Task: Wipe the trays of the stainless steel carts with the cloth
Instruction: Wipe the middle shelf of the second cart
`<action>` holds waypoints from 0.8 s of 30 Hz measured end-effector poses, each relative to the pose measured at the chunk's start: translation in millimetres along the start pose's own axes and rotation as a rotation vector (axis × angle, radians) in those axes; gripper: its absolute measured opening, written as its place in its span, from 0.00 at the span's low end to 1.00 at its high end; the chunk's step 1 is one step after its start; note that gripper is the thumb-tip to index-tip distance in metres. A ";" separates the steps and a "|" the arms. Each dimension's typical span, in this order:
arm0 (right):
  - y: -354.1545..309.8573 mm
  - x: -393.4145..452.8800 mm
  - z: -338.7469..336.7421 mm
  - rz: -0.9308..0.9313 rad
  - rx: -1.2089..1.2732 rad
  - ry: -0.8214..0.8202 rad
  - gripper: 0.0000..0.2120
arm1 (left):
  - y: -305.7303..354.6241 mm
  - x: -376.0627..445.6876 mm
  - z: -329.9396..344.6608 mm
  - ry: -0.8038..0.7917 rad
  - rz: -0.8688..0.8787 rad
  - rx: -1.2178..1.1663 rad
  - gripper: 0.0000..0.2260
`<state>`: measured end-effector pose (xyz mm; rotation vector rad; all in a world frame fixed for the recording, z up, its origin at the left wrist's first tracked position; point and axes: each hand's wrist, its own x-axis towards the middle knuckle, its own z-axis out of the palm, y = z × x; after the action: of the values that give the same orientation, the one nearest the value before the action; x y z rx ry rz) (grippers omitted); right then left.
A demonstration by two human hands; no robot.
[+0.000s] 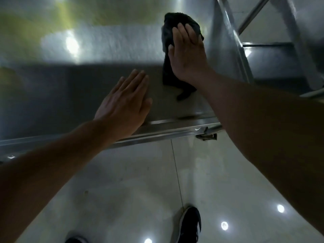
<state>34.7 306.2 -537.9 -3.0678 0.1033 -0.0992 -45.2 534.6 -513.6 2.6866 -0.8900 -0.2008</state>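
A stainless steel cart tray (87, 81) fills the upper half of the head view, its raised front rim running across the middle. A dark cloth (169, 72) lies crumpled on the tray near its right side. My right hand (187, 55) presses flat on the cloth with straight fingers pointing away from me. My left hand (126, 100) rests flat on the bare tray just inside the front rim, to the left of the cloth, holding nothing.
A second steel cart (273, 50) with a frame and lower shelf stands directly right of the tray. Below the rim is glossy pale tiled floor (140, 181) with light reflections. My black shoes (191, 223) stand near the bottom edge.
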 end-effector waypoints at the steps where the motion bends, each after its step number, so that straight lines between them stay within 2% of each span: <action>1: 12.9 -1.9 -1.5 0.021 -0.002 -0.004 0.28 | 6.8 5.9 1.6 0.004 -0.002 -0.010 0.26; 10: 94.1 -25.7 -14.4 0.137 -0.028 -0.018 0.27 | 56.2 35.6 18.1 0.000 0.060 -0.031 0.26; 24: 108.5 -106.1 -20.3 0.163 -0.007 -0.023 0.27 | 87.1 18.3 22.0 -0.027 0.104 -0.059 0.27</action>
<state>-79.3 204.3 -532.2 -3.0512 0.3521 -0.0539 -84.2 451.9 -506.6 2.5815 -1.0128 -0.2374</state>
